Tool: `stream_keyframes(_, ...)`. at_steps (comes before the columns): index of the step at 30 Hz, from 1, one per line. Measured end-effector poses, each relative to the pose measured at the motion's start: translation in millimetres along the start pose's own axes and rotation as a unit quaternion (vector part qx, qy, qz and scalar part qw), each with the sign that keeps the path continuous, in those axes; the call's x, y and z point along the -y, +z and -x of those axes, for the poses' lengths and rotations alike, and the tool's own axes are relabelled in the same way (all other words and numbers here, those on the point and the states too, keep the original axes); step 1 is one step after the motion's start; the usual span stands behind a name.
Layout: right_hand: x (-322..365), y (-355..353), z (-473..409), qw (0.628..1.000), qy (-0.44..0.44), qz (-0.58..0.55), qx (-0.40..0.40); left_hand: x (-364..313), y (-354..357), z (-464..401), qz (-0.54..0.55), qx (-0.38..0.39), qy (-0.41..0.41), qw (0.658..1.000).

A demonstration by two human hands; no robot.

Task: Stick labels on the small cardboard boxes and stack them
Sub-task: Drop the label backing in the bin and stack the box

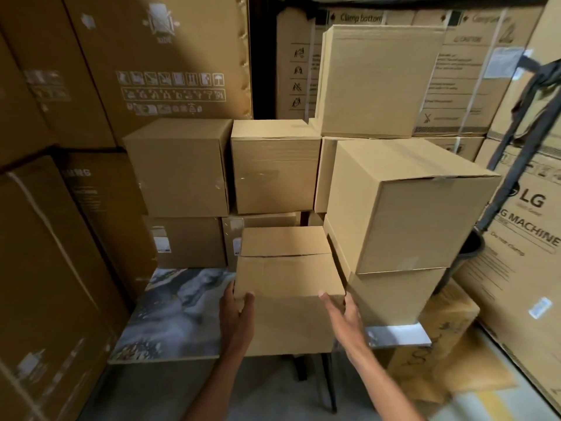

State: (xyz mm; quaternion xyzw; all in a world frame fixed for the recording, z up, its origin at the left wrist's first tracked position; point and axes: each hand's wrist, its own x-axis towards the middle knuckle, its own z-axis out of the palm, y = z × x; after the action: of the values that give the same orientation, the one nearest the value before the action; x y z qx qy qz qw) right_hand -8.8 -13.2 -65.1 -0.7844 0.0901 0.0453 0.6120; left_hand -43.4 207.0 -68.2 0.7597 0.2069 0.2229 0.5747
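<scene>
This is a warehouse or stockroom for boxed appliances. Tall brown cartons (158,56) fill the left side, printed with rows of handling symbols. On the far side a carton (352,18) reads "Clamp bottom" and carries white strapping bands. On the right a large carton (522,226) bears an LG logo and the word "MACHINE", with a white sticker low on its face. Plain small boxes (273,165) stand stacked in the middle on a marble-patterned table (170,317), two low ones bearing white labels (160,240). The floor (151,390) near the camera is bare grey concrete, and the light is dim.
</scene>
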Motion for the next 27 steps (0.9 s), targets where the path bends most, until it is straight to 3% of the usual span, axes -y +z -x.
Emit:
stream_keyframes(5,-2.7,-0.6,-6.9,0.999,0.019,-0.006,0.037,-0.5,-0.8,-0.4,0.031,0.036,0.006,0.999)
stream_keyframes(10,-5.6,-3.1,-8.9,0.998,-0.002,-0.018,0.055,-0.3,-0.3,3.0,0.035,0.014,-0.008,0.999)
stream_keyframes(15,-12.6,-11.7,-7.7,0.995,-0.002,0.040,0.086,25.4,-10.2,9.8,0.045,0.031,-0.039,0.998)
stream_keyframes(22,-33.8,-10.0,-12.3,0.995,0.035,0.050,0.077,40.0,1.6,31.6,0.036,0.049,-0.104,0.993)
stream_keyframes(27,-21.4,-11.9,-4.8,0.994,0.018,0.077,0.079,30.1,-6.4,44.8,0.026,0.047,-0.076,0.996)
